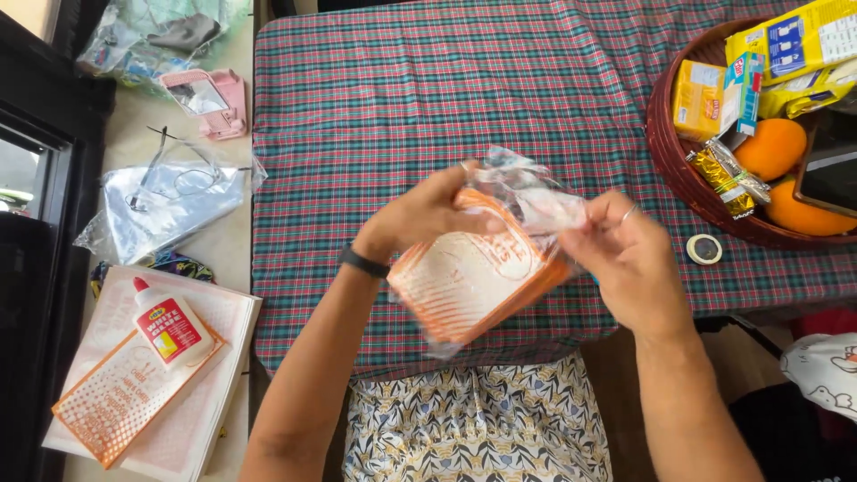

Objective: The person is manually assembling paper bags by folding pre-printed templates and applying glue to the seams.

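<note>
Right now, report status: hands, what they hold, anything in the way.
Left hand grips stack of orange-edged cards. Right hand pinches clear plastic wrap around the stack. Held above plaid tablecloth; nothing between the hands, basket off to the right.

Left of the tablecloth (446, 98), checked in red, green and white, a white glue bottle (171, 328) carries a red cap and red label. Over the cloth, the orange-and-white cards (469, 277) sit in clear wrap. At its right edge, two oranges (770, 147) and yellow packets (699, 98) fill a dark red basket (671, 156).
</note>
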